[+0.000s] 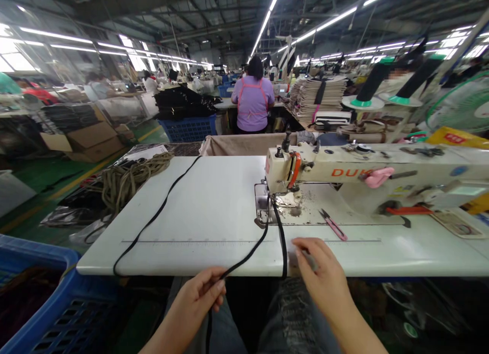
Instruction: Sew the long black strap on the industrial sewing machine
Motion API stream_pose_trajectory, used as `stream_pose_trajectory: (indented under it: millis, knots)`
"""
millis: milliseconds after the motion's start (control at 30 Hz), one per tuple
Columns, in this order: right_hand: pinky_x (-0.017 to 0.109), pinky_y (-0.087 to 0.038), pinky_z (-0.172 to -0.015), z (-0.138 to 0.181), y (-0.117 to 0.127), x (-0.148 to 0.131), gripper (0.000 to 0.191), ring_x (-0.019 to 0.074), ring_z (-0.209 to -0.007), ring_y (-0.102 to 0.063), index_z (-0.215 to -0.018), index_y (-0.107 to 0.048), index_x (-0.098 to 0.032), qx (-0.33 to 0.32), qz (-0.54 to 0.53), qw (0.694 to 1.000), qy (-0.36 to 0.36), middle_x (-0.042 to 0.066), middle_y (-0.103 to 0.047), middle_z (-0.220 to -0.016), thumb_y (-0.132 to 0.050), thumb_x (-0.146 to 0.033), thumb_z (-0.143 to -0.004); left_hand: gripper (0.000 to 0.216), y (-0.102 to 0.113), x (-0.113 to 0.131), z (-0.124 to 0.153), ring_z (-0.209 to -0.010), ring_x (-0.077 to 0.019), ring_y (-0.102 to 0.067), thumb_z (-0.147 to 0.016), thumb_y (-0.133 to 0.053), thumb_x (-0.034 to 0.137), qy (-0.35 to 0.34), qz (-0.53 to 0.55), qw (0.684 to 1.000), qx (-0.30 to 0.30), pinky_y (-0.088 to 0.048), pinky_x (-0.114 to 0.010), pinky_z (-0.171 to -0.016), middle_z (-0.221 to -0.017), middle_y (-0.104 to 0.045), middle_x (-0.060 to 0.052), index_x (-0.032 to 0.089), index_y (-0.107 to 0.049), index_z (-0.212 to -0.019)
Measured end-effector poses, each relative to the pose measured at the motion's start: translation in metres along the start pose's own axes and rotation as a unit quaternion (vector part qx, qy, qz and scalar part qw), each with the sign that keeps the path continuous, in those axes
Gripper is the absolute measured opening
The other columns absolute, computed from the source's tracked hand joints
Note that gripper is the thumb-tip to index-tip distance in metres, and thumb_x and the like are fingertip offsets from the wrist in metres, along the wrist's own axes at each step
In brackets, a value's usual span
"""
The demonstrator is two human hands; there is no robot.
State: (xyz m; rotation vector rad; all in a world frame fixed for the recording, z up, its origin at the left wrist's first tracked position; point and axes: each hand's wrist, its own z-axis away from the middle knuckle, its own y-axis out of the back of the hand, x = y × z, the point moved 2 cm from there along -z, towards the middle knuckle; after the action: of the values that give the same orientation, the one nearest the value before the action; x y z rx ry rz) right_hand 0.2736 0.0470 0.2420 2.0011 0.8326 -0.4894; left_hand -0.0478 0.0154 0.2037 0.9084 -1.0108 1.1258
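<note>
My left hand [200, 297] is below the table's front edge, its fingers pinched on a thin black strap [244, 257]. The strap runs up from that hand to the needle area of a white sewing machine [344, 173], and another length of it loops across the white table [198, 206] to the far left. My right hand [319, 272] rests on the front edge of the table with its fingers curled over a small pale piece beside the strap; what it is I cannot make out. Pink-handled thread snips [334, 225] lie just beyond that hand.
A blue crate [42, 303] stands at my lower left. A bundle of coiled rope [130, 178] lies by the table's left end. A person in a purple top [252, 99] sits facing away ahead, beside stacked pieces [317, 97]. Thread cones [376, 79] and a fan [464, 107] stand right.
</note>
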Motion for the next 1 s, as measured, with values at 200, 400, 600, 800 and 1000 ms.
stream_pose_trajectory:
  millis: [200,400,600,800,1000]
  knots:
    - [0.05,-0.056,-0.098,-0.014,0.039,0.036,0.022,0.0301,-0.105,-0.067,-0.115,-0.072,-0.022,0.084,0.153,0.983,0.055,0.01,-0.069,-0.109,-0.056,-0.026,-0.1,0.06,0.007,0.008,0.0,-0.077,-0.0213,-0.068,-0.093,-0.066,0.069,-0.014,-0.025,0.999,0.014,-0.058,-0.033,-0.07,-0.091,-0.073,-0.01,0.015,-0.075,-0.117]
    - [0.05,-0.049,-0.115,0.016,0.014,0.006,0.066,0.0309,-0.14,-0.054,-0.156,-0.05,-0.02,-0.118,0.141,0.972,0.144,0.013,-0.056,-0.152,-0.05,-0.009,-0.091,0.054,0.015,0.029,-0.007,-0.079,-0.0208,-0.068,-0.094,-0.066,0.057,-0.029,-0.038,0.998,0.038,-0.059,-0.035,-0.075,-0.093,-0.073,-0.009,0.014,-0.069,-0.127]
    - [0.056,-0.045,-0.116,0.035,-0.02,0.001,0.069,0.0352,-0.147,-0.048,-0.159,-0.048,-0.02,-0.16,0.205,0.944,0.204,0.016,-0.051,-0.16,-0.054,-0.005,-0.093,0.047,0.011,0.047,-0.022,-0.089,-0.021,-0.068,-0.089,-0.067,0.045,-0.086,-0.114,0.988,0.064,-0.057,-0.036,-0.082,-0.104,-0.07,-0.008,0.018,-0.068,-0.127]
    - [0.052,-0.056,-0.103,0.021,-0.02,-0.001,0.031,0.0334,-0.128,-0.061,-0.135,-0.064,-0.016,-0.09,0.112,0.962,0.231,0.02,-0.064,-0.139,-0.062,-0.028,-0.107,0.031,0.009,0.055,-0.024,-0.091,-0.0209,-0.066,-0.095,-0.058,0.037,-0.153,-0.288,0.939,0.106,-0.054,-0.036,-0.087,-0.104,-0.072,-0.005,0.023,-0.072,-0.118]
    - [0.051,-0.055,-0.103,-0.012,-0.02,-0.001,0.023,0.0321,-0.124,-0.064,-0.129,-0.066,-0.016,-0.083,0.13,0.953,0.26,0.017,-0.069,-0.13,-0.061,-0.023,-0.108,0.027,0.019,0.053,-0.022,-0.091,-0.0231,-0.068,-0.1,-0.053,0.039,-0.144,-0.392,0.893,0.17,-0.054,-0.04,-0.089,-0.109,-0.073,-0.006,0.022,-0.068,-0.114]
